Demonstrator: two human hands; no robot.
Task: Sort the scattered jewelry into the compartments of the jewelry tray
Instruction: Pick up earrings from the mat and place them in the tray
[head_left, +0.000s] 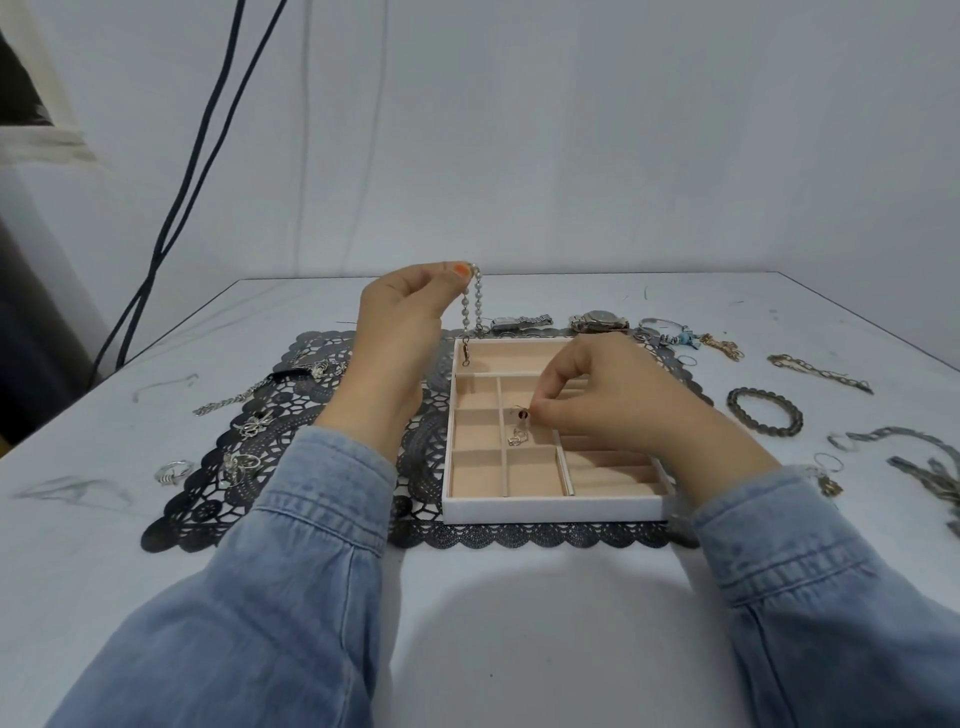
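A white jewelry tray (550, 509) with beige compartments lies on a black lace mat (311, 415). My left hand (400, 327) is raised above the tray's far left corner and pinches a pearl bracelet (471, 306) that dangles doubled, its clasp hanging over the long back compartment. My right hand (608, 395) hovers over the tray's middle and pinches a small dark-stoned earring (522, 414) above a middle compartment, where a small silver piece (517, 437) lies.
Left of the tray lie silver chains, brooches (254, 422) and a ring (174, 472). Behind the tray sit two watches (597, 321). To the right are a dark bangle (763, 410), chains (818, 371) and more bracelets near the table edge. Cables hang at the back left.
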